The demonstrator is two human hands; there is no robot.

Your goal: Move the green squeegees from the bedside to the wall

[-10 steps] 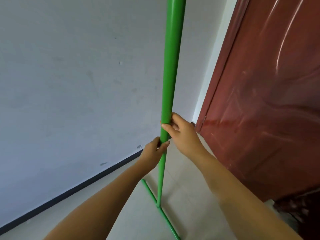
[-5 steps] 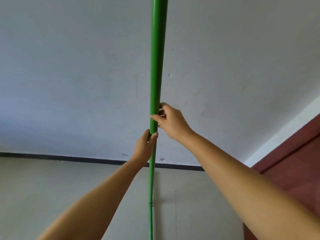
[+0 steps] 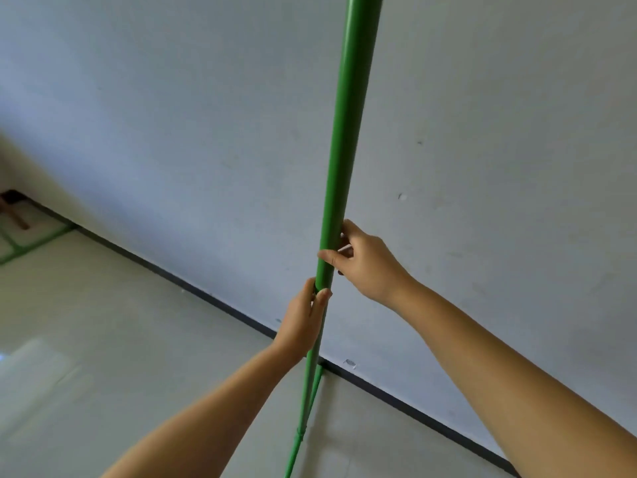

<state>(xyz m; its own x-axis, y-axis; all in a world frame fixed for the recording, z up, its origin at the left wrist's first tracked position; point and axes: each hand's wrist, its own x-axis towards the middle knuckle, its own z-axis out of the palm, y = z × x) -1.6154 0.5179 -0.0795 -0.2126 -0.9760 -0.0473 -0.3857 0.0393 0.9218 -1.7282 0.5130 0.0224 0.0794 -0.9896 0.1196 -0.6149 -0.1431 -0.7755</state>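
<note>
A green squeegee (image 3: 344, 139) stands nearly upright in front of me, its long pole running from the top edge down to the floor. My right hand (image 3: 365, 260) grips the pole at mid-height. Just below it my left hand (image 3: 305, 319) holds the same pole. At the bottom the thin green head (image 3: 294, 450) rests on the floor, running out of frame, its far end close to the dark baseboard. The pale wall (image 3: 172, 132) stands right behind the pole.
A black baseboard (image 3: 406, 408) runs diagonally where wall meets the light tiled floor (image 3: 103, 339). At the far left edge, green floor lines and a brownish object (image 3: 15, 215) show near a corner.
The view has swung left and tilted; the red door is gone from sight. Both hands keep their hold on the pole, and the squeegee head now points toward the baseboard.
</note>
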